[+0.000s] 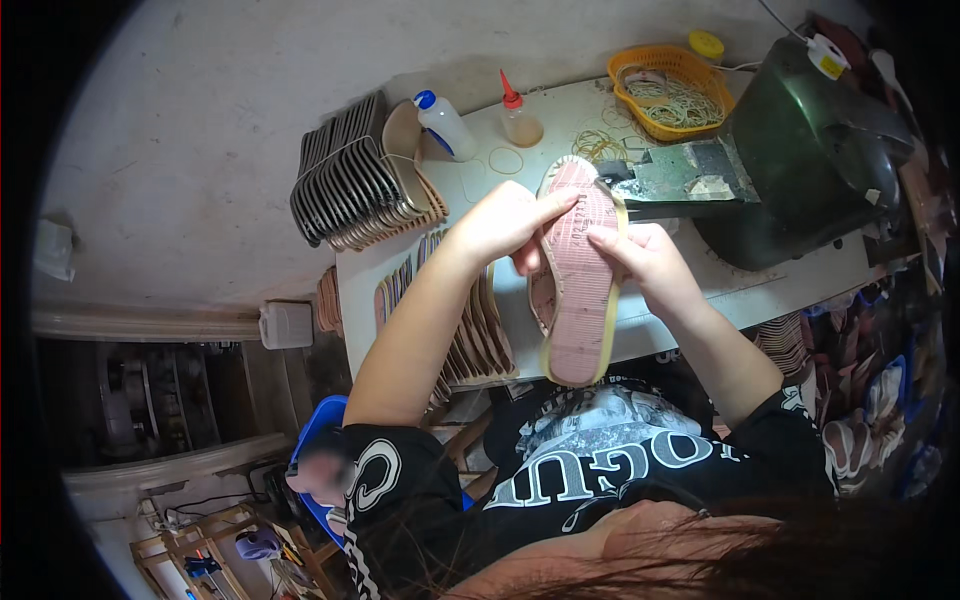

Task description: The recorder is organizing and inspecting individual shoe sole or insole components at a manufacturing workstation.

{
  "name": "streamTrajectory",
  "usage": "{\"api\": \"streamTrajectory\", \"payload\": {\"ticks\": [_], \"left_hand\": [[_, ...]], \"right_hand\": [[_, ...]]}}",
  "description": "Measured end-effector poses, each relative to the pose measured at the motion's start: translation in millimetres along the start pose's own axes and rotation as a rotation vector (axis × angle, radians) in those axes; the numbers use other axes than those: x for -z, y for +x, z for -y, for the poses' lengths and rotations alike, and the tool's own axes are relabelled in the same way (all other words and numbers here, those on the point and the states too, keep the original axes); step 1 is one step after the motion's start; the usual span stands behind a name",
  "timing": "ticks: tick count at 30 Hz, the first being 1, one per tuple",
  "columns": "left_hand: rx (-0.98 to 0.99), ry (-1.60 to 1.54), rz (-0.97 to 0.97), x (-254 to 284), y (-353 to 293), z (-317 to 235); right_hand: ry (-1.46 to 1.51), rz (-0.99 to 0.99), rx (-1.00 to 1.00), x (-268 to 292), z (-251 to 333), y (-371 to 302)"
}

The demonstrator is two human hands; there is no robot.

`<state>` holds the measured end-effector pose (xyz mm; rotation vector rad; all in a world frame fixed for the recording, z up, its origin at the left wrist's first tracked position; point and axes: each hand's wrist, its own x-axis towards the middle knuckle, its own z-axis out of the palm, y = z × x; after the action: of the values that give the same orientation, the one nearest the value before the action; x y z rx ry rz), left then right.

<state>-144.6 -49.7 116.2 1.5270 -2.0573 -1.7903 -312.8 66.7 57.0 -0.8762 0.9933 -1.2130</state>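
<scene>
Between my two hands is a pink ribbed shoe insole [582,290] with a cream border, its broad toe end at the top and its heel end toward me. My left hand [510,225] grips its left edge, thumb laid across the upper part and fingers underneath. My right hand [645,262] pinches the right edge, thumb on the pink face; its other fingers are mostly hidden behind. The toe end is right by the working head of a green machine [805,150]. I cannot tell whether they touch.
On the white table [680,290] stand a bundled stack of insoles [345,170], a row of more insoles [480,330], a blue-capped bottle [445,125], a red-tipped glue bottle [521,122] and a yellow basket [670,90] of rubber bands. A blue chair [325,420] is at lower left.
</scene>
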Motion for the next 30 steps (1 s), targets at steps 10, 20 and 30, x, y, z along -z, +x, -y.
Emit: {"api": "streamTrajectory", "payload": {"ticks": [10, 20, 30], "left_hand": [[-0.113, -0.109, -0.107, -7.0, 1.5, 15.0], [-0.068, -0.066, -0.204, 11.4, 23.2, 13.4], [-0.077, 0.289, -0.407, 53.2, 46.8, 8.2]], "right_hand": [[-0.064, 0.029, -0.044, 16.0, 2.1, 6.7], [0.169, 0.130, -0.361, 11.2, -7.2, -38.7], [0.143, 0.174, -0.182, 2.9, 4.1, 2.1]]}}
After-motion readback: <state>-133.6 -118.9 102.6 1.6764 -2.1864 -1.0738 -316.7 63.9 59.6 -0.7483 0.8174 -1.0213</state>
